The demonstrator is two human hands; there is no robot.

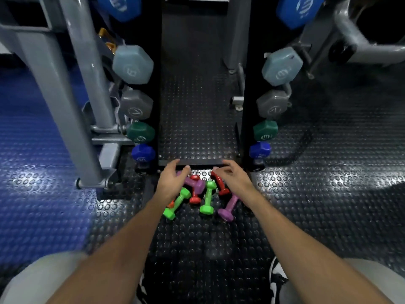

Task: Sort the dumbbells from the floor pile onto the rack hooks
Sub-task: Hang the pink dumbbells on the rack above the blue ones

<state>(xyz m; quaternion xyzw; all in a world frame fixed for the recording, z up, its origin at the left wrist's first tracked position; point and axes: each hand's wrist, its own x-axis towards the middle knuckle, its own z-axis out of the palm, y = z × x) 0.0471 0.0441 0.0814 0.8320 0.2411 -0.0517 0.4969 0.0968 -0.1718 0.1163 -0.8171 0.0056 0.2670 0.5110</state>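
Neoprene-looking small dumbbells, probably light and grippy, lie before the rack; take each by its narrow handle. Left hand and right hand hover spread, holding nothing.

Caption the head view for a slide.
Both hands, left and right, reach over a floor pile of green, red and purple dumbbells before a part-filled rack.

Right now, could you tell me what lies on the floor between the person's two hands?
In the head view, between the left hand and right hand lie a red dumbbell and a green dumbbell.
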